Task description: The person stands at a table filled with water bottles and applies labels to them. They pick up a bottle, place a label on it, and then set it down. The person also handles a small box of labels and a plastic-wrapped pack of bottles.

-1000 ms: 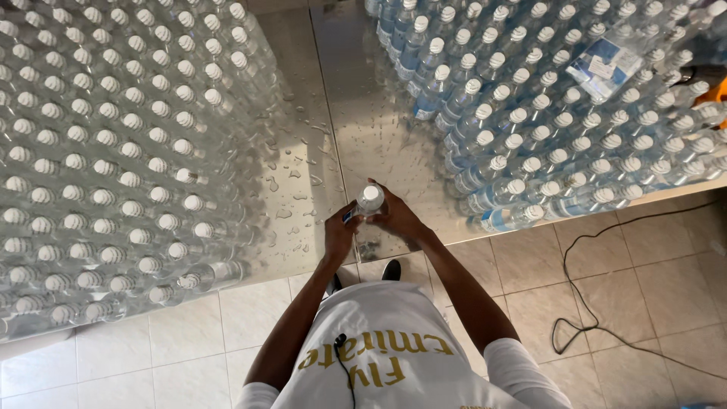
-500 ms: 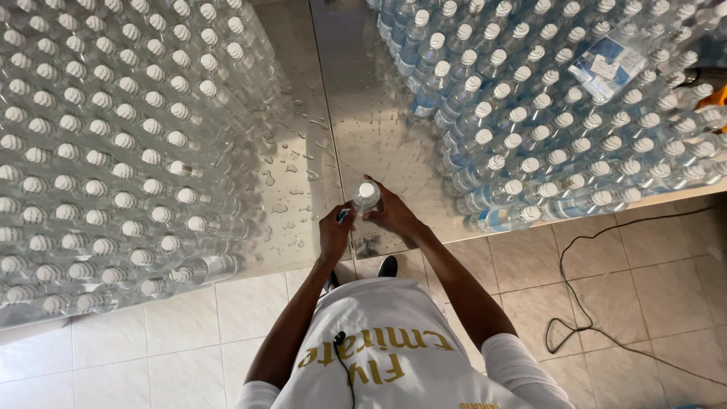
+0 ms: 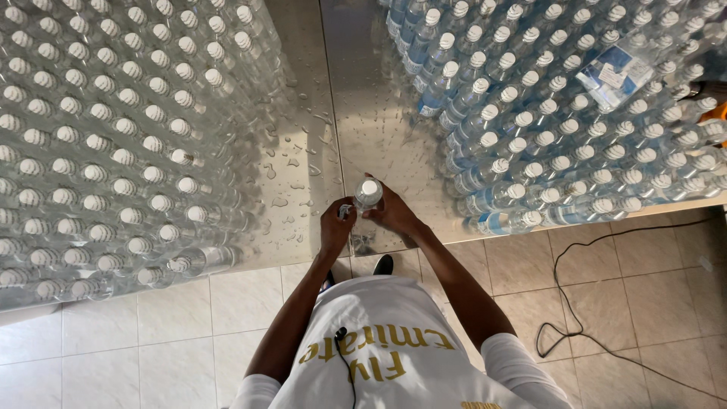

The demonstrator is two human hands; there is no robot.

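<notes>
A clear water bottle (image 3: 368,193) with a white cap is standing upright on the wet steel bench (image 3: 379,113), near the bench's front edge. The left hand (image 3: 335,227) is curling around the bottle's left side, and the right hand (image 3: 392,212) is gripping its right side. Left of the bottle, a block of unlabelled bottles (image 3: 113,144) is crowding the bench; right of it, blue-labelled bottles (image 3: 553,113) are reaching the edge. The bottle is occupying the open strip between them, dotted with water drops. A black cable (image 3: 575,303) is lying on the tiled floor, well right of the bottle.
</notes>
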